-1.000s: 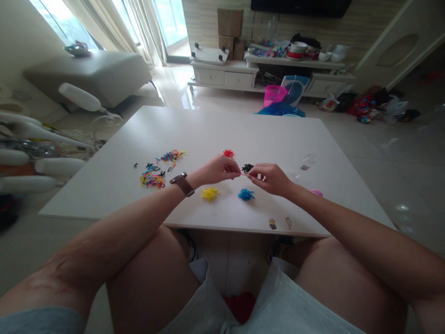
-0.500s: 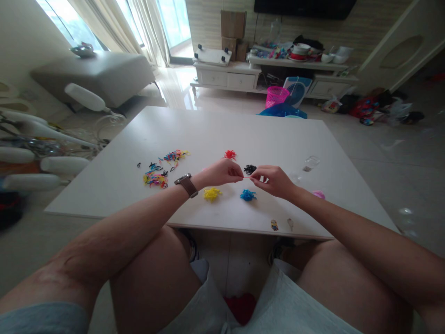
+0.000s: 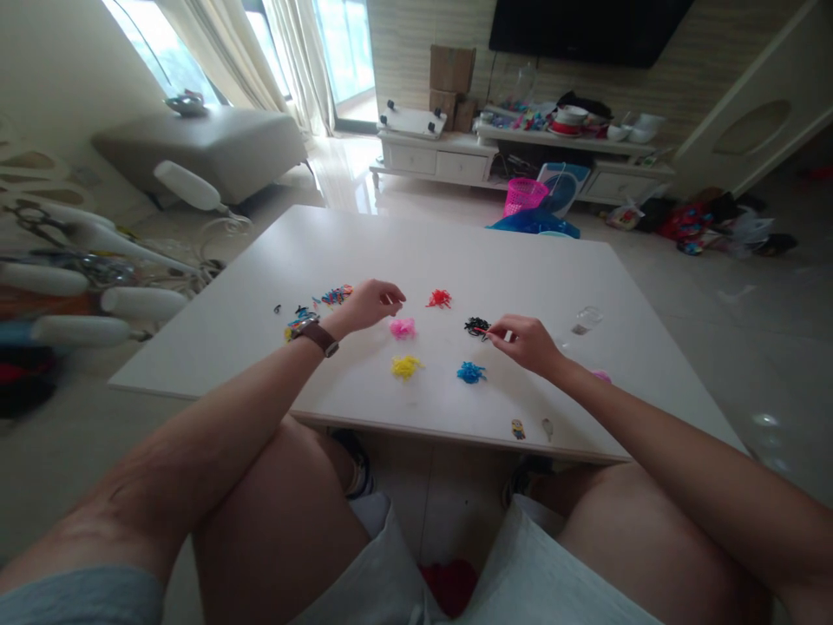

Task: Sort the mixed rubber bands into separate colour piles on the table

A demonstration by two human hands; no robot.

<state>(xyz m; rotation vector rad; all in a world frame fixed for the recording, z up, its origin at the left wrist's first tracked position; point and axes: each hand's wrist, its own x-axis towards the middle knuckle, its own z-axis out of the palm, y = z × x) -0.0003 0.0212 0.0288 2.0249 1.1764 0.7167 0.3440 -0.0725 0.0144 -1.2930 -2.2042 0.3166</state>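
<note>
Pinched in my right hand (image 3: 521, 340) is a thin red rubber band (image 3: 480, 330), held beside the pile of black rubber bands (image 3: 476, 325). My left hand (image 3: 378, 301) hovers with its fingers apart and nothing visible in them, above and left of a pink pile (image 3: 403, 328). A red pile (image 3: 439, 299) lies farther back between the hands. Nearer to me are a yellow pile (image 3: 406, 367) and a blue pile (image 3: 470, 372). Mixed-colour bands (image 3: 333, 296) lie at the left, partly hidden by my left wrist and its watch.
The white table (image 3: 364, 243) carries a clear plastic container (image 3: 587, 319) at the right. A small yellow figure (image 3: 517, 429) and a small key-shaped item (image 3: 547, 428) lie near its front edge. A pink basket (image 3: 524, 196) stands on the floor beyond.
My hands have parted. The left has moved left and away, uncovering the pink pile, while the red band stays in my right hand. The camera view has shifted slightly.
</note>
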